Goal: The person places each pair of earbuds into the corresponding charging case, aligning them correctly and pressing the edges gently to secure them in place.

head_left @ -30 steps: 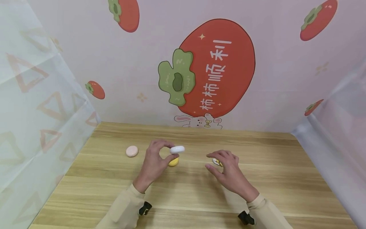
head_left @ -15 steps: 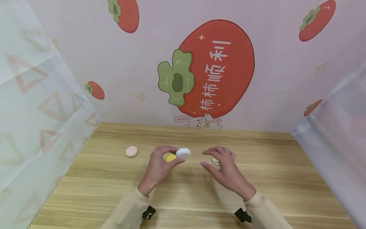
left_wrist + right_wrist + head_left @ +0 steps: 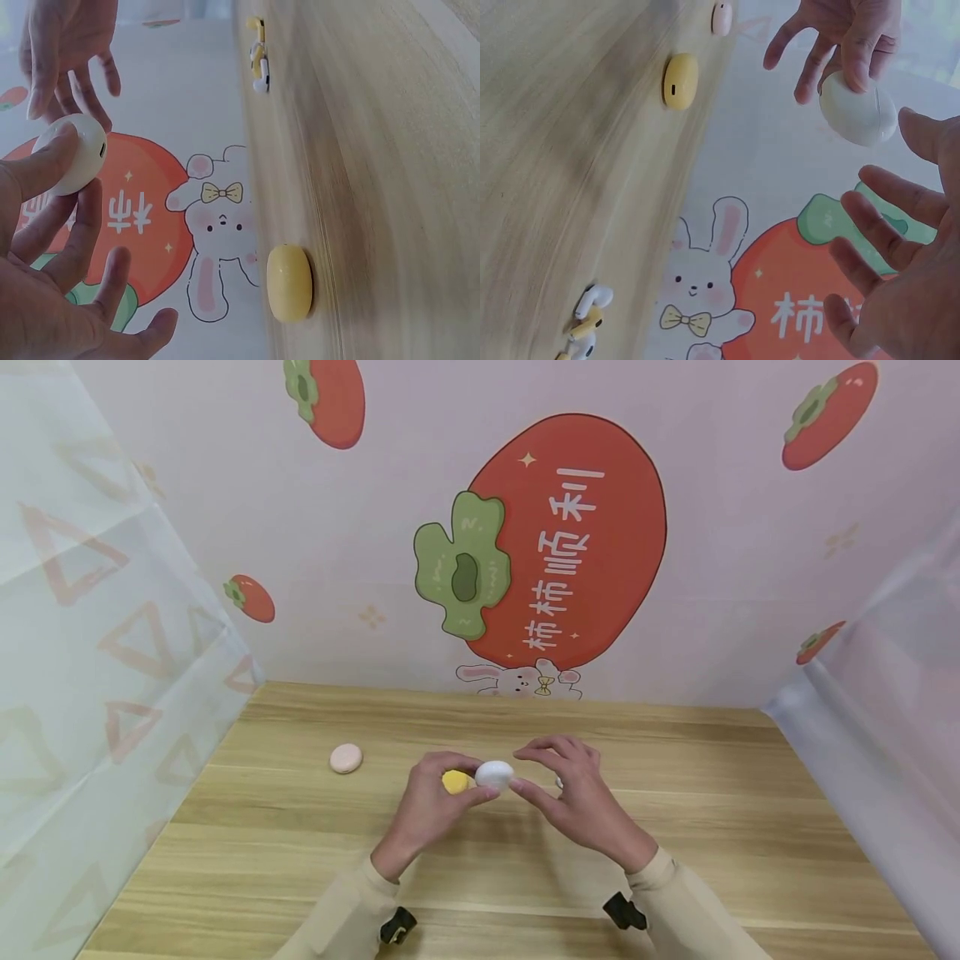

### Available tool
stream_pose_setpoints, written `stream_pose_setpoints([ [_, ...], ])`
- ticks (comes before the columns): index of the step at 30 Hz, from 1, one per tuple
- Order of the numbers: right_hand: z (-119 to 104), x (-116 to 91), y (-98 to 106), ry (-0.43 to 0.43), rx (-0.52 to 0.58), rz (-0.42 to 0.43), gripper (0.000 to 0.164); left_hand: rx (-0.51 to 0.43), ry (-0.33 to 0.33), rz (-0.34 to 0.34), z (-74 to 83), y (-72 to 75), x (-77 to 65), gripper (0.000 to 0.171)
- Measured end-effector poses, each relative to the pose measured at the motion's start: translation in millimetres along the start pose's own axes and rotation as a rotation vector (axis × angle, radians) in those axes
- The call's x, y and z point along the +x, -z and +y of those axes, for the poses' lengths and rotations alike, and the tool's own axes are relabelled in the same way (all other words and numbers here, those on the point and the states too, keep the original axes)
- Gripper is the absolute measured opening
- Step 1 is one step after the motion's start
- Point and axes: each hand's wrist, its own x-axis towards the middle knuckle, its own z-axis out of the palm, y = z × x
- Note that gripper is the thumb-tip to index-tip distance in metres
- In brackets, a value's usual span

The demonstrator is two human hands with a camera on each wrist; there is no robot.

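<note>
My left hand (image 3: 429,800) pinches a white earbud charging case (image 3: 494,774) between thumb and fingers, raised above the table. A seam and a small dark port show on its rounded shell in the wrist views. My right hand (image 3: 581,795) is just right of the case, fingers spread and holding nothing, its thumb tip right at the case's edge. Beneath the left hand a yellow charging case (image 3: 289,283) lies on the table. White and yellow earbuds (image 3: 589,319) lie in a row on the wood, mostly hidden behind the right hand in the head view.
A pale pink charging case (image 3: 346,758) rests farther left on the wooden table (image 3: 262,852). Behind the table stands a printed backdrop (image 3: 720,552) with a big persimmon and a rabbit. White sheets (image 3: 90,635) close off both sides.
My left hand has carried the white case to the right and slightly nearer. My right hand has moved left toward it, bringing its thumb to the case's edge.
</note>
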Motion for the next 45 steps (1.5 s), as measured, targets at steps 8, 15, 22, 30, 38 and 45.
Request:
stream_pose_setpoints([
  [8,1.0,2.7,-2.3,0.027,0.015,-0.024,0.024,-0.016,-0.015,-0.027,0.2,-3.4,-0.9,0.023],
  [15,1.9,2.4,-3.5,0.027,0.009,-0.021,0.017,-0.001,-0.016,-0.056,1.2,-2.9,-2.2,0.023],
  [22,1.7,2.8,-3.0,0.058,0.006,-0.011,0.017,-0.026,-0.006,-0.109,-2.7,-0.6,-0.8,0.02],
  [30,1.6,3.5,-1.8,0.059,0.011,-0.015,0.017,0.016,-0.078,-0.076,-0.8,0.0,0.0,0.021],
  [38,3.5,5.9,3.3,0.041,0.053,-0.033,0.016,0.03,-0.104,-0.044,-0.4,-0.5,0.8,0.02],
  [45,4.0,9.2,7.3,-0.027,0.101,-0.066,0.011,0.039,-0.156,-0.033,-1.1,0.1,1.8,0.022],
])
